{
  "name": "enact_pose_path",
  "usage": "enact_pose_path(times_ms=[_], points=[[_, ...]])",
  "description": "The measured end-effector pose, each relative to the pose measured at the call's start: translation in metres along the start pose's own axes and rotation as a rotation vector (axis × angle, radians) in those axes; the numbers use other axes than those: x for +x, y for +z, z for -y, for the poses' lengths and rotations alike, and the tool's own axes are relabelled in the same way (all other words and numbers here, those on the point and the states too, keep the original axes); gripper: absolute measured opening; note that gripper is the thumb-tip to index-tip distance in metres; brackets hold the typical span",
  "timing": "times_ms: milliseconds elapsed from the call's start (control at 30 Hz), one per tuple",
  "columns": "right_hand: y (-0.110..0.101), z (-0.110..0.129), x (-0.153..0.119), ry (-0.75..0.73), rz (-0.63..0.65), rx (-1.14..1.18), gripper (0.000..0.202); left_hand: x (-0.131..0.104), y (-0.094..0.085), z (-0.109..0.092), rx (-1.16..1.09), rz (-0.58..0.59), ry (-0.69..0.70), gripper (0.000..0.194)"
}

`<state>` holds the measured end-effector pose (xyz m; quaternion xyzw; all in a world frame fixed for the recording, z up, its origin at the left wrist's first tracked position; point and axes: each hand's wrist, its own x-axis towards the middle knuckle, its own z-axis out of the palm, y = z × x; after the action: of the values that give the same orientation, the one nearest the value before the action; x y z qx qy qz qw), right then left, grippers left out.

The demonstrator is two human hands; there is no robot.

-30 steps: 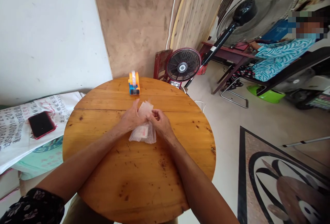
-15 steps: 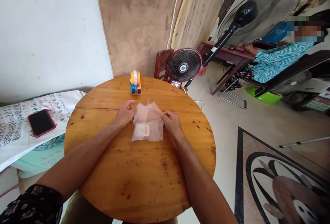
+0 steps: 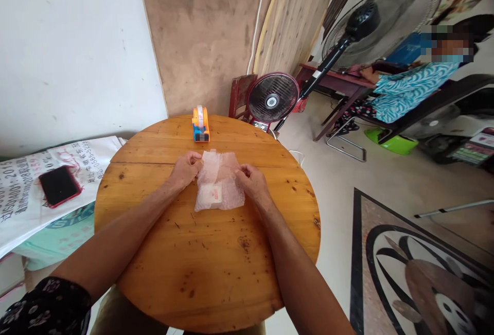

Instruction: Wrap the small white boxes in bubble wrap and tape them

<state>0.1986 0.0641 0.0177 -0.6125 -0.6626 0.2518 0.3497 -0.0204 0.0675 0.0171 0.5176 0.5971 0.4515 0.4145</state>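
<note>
Your left hand [image 3: 187, 169], in a narrow pinch, grips the upper left edge of the bubble wrap [image 3: 228, 184], which lies mid-table on the round wooden table [image 3: 189, 258]; an uneven pull there could skew the film and let the white packet [image 3: 210, 194] slide, while a hard tug from your right hand [image 3: 253, 180], pinching the right edge, could tear it. One second ago the wrap was bunched between close hands; now it is spread flat.

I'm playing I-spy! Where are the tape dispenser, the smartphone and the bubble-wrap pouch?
Tape dispenser [image 3: 200, 121], head view: its tape roll.
Smartphone [image 3: 59, 186], head view: its dark screen.
Bubble-wrap pouch [image 3: 227, 182], head view: its see-through middle.
</note>
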Motion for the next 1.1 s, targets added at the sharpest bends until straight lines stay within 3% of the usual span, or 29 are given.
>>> enact_pose_path(times_ms=[200,400,533,633,833,967,1100], points=[[0.012,0.005,-0.002,0.009,0.065,0.224,0.017,-0.012,-0.002,-0.01,0.158,-0.126,0.162,0.02],[0.019,0.015,-0.007,0.065,0.198,0.469,0.025,-0.019,0.003,-0.014,0.337,0.048,0.153,0.031],[0.022,0.021,-0.01,0.137,0.311,0.722,0.032,-0.017,0.005,-0.011,0.207,0.071,0.125,0.025],[0.024,0.019,-0.009,0.101,0.239,0.591,0.033,-0.013,0.004,-0.007,0.033,0.087,0.094,0.007],[0.013,0.008,-0.001,0.062,0.018,0.221,0.026,0.003,-0.007,0.0,-0.13,-0.006,-0.069,0.012],[0.0,0.005,0.0,0.045,-0.059,-0.019,0.022,0.01,-0.014,0.003,-0.125,-0.055,-0.126,0.013],[-0.009,0.009,-0.003,0.085,-0.077,-0.218,0.019,0.012,-0.021,0.003,0.011,-0.108,-0.094,0.008]])
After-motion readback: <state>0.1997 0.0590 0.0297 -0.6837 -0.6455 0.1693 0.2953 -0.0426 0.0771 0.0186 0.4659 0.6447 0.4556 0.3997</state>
